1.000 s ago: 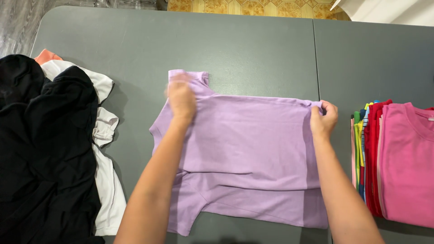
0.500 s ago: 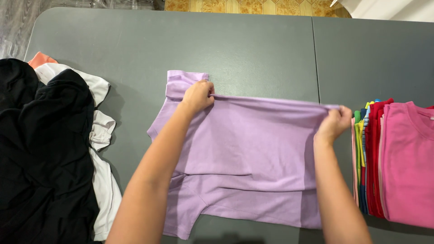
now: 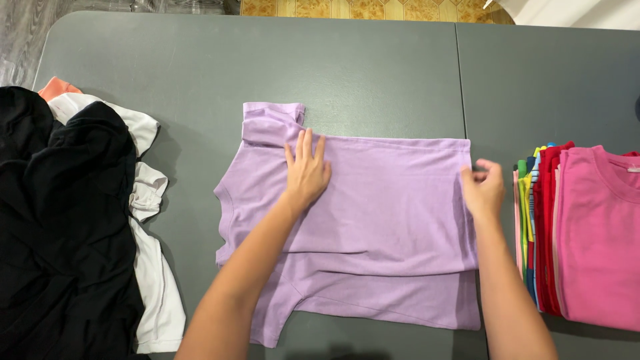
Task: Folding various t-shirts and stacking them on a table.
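While the left hand (image 3: 307, 172) lies flat, grip apart, on the lilac shirt (image 3: 373, 220), the right hand (image 3: 485, 188) pinches its edge.

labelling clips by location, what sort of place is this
Probably a home or small laundry folding spot: a grey folding table, a stack of folded shirts, an unsorted clothes heap, and patterned floor tiles.

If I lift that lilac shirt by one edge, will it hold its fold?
Probably not: the lilac shirt lies limp and creased, so it should droop. It looks thin and light. The left hand pressing flat on it suggests it shifts easily.
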